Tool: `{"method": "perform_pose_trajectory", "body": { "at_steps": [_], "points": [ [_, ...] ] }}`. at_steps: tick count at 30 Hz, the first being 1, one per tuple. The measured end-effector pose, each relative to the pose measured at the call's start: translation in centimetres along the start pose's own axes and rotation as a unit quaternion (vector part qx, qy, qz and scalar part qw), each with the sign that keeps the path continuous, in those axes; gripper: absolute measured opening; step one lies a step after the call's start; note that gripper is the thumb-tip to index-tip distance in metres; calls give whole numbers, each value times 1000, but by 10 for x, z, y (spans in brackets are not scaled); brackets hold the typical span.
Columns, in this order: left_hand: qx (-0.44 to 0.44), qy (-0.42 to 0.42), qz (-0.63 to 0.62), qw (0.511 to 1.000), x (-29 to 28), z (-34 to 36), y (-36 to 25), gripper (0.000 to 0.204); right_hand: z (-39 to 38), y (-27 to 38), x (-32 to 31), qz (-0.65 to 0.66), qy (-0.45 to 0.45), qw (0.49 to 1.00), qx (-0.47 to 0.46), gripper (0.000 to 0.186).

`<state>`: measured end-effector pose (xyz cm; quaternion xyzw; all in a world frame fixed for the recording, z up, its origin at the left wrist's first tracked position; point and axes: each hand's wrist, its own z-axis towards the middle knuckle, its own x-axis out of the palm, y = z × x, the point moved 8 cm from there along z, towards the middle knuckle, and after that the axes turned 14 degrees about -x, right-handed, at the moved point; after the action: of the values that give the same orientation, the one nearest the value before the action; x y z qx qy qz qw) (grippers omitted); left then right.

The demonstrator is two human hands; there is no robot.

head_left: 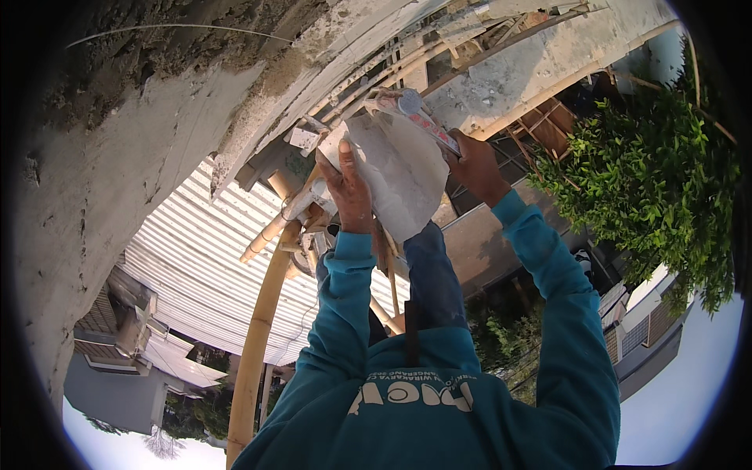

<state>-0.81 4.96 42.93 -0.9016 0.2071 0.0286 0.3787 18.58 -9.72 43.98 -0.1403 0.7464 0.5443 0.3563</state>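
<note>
A rough grey-white block is held up in front of me, its long side tilted. My left hand grips its left edge, thumb lying on the face. My right hand is closed around a narrow tool with red markings on a pale body and a round grey part at its far end, lying along the block's upper right edge. I cannot make out exactly what kind of tool it is.
A rough plastered wall runs along the left. Bamboo scaffold poles stand below the block, above a white corrugated roof. A concrete ledge with wooden strips is at the top; a leafy tree is at right.
</note>
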Motion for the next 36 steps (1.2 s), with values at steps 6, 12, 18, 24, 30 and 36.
{"method": "perform_pose_trajectory", "body": {
  "at_steps": [6, 12, 18, 24, 30, 36],
  "points": [
    [34, 63, -29, 997, 10, -5, -8, 90, -14, 34, -31, 53, -168, 969, -172, 30],
    [-5, 29, -27, 999, 10, 9, -2, 94, -25, 9, -9, -34, 20, 999, 18, 30],
    [56, 19, 91, 994, 11, 3, -1, 95, -35, 44, -29, -6, -111, 979, -171, 28],
    [-23, 31, -21, 999, 13, -1, -3, 90, -39, 12, -13, -56, 49, 997, 29, 26],
    [-40, -5, 4, 999, 11, 5, 9, 89, -70, 10, -9, 202, -58, 976, 49, 34],
    [2, 14, -8, 1000, 16, 9, 6, 75, -79, 2, -6, -40, 51, 994, 88, 22]
  ]
}}
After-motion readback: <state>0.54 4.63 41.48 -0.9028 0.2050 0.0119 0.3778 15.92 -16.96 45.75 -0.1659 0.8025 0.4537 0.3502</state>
